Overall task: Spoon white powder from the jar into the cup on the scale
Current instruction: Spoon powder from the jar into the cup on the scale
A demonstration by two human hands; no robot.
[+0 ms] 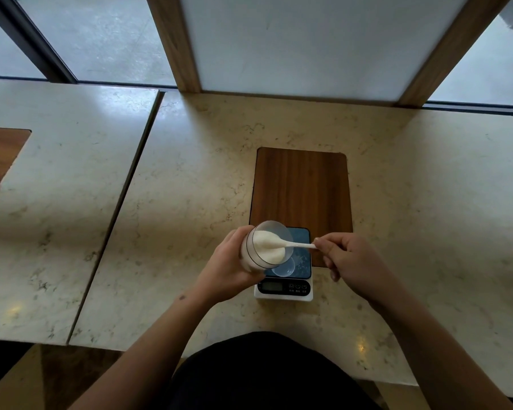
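Note:
My left hand [228, 267] grips a clear jar [259, 250] of white powder, tilted with its open mouth toward the right, above the left part of the scale [290, 287]. My right hand [348, 258] pinches the handle of a white spoon [296, 245] whose bowl is dug into the powder inside the jar's mouth. A small clear cup [284, 269] stands on the scale's dark blue platform, partly hidden under the jar. Specks of white powder lie on the platform right of the cup.
The scale sits at the near end of a brown wooden panel [301, 187] set in the marble table [190, 187]. A seam [122, 199] divides this table from a second one on the left. A wood-framed white panel [302, 42] rises behind.

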